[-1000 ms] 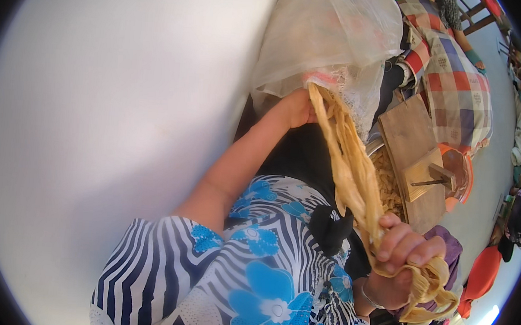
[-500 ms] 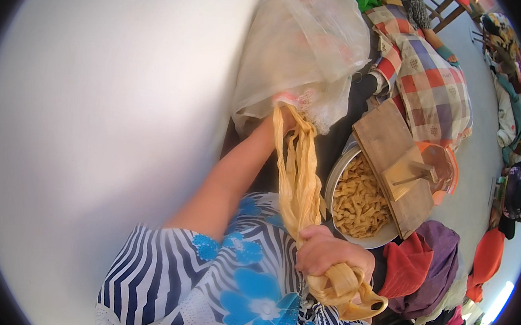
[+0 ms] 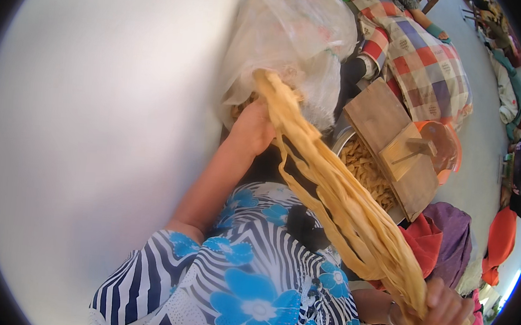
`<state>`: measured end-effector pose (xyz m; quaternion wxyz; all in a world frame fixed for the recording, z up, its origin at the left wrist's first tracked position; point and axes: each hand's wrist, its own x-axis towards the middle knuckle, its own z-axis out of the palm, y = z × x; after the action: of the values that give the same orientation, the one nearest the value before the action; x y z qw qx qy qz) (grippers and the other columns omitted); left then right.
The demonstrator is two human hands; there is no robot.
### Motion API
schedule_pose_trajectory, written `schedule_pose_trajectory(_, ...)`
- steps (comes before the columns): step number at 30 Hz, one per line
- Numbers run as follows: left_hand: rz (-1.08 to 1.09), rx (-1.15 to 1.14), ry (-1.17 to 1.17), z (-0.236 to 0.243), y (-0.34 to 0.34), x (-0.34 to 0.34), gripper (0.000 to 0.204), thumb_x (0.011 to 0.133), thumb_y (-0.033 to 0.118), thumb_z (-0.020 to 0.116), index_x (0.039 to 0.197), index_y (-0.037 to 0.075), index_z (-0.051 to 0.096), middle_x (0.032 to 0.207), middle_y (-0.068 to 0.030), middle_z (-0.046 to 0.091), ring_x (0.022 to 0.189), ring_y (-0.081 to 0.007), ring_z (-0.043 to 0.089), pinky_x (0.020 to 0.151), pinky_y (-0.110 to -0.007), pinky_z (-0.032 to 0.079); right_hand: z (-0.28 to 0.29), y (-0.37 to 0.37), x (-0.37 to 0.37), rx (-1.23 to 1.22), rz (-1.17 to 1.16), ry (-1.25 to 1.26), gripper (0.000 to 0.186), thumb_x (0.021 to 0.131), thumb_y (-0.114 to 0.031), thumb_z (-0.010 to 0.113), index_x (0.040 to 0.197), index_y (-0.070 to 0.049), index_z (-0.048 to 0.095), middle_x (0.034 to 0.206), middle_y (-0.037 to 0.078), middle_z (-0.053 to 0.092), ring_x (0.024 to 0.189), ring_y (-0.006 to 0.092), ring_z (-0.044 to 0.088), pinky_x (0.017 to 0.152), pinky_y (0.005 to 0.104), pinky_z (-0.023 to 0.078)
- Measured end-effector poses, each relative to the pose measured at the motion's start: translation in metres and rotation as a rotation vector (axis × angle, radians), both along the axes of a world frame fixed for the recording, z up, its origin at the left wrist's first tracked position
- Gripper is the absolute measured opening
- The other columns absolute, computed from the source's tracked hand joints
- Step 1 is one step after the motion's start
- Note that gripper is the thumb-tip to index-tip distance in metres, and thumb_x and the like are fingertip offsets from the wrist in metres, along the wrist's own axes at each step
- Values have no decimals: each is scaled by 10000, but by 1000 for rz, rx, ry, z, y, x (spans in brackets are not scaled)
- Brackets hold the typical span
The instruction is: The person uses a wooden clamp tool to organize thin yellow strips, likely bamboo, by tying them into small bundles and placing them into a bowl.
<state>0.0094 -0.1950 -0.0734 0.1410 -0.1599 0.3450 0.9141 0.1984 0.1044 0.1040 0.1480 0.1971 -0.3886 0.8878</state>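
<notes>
A long bundle of flat yellow-tan strands (image 3: 354, 211) stretches diagonally across the view. My left hand (image 3: 251, 125) is closed on its upper end, just in front of a crumpled translucent plastic bag (image 3: 288, 25) that has some tan material inside its mouth. My right hand (image 3: 440, 308) grips the bundle's lower end at the lower right, with a loose tail below it. Under the middle of the bundle, a metal bowl (image 3: 342, 138) of short tan pieces sits partly covered by a wooden board (image 3: 367, 109) with a small wooden fitting on it.
Beyond the board are a checked cloth bundle (image 3: 424, 71) and an orange-rimmed plastic container (image 3: 445, 154). Red cloth (image 3: 421, 237) and purple cloth (image 3: 451, 236) lie at the right. A white wall-like surface (image 3: 86, 150) fills the left side, and assorted items line the far right.
My right hand has moved down and to the right from half a second ago, drawing the strands out into a long stretch across the bowl. My left hand stays near the bag's mouth.
</notes>
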Motion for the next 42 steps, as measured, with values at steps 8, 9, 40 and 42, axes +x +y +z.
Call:
schedule_pose_trajectory(8, -221, -133, 396, 135, 61, 63, 489, 967, 86, 536, 1402, -29, 344, 1036, -60, 598, 863, -87, 576, 726, -244, 490, -2, 51, 58, 8, -367, 11, 123, 885, -65, 610, 892, -101, 492, 738, -11, 473, 731, 151, 495, 904, 386, 406)
schedule_pose_trajectory(9, -307, -140, 443, 133, 68, 67, 502, 969, 88, 536, 1412, -29, 333, 1036, -60, 591, 878, -81, 570, 740, -239, 485, 0, 57, 62, 8, -401, 10, 114, 890, -66, 598, 893, -97, 489, 747, -7, 463, 741, 152, 486, 903, 387, 408)
schedule_pose_trajectory(40, -407, -1721, 1286, 11, 101, -1, 421, 841, 168, 655, 1220, 7, 568, 1292, -180, 527, 1204, -372, 483, 1029, -465, 363, -148, 6, 38, 1700, -248, -828, 709, 689, -261, 785, 1317, -58, 525, 1335, 184, 505, 1208, 379, 459, 1046, 441, 332)
schedule_pose_trajectory(42, -395, -1962, 1319, -3, 102, -14, 448, 843, 200, 655, 1238, 13, 559, 1305, -178, 515, 1238, -371, 460, 1071, -491, 319, -158, 0, 31, 1748, -290, -777, 641, 723, -228, 759, 1301, -59, 540, 1318, 174, 518, 1187, 369, 473, 1028, 437, 342)
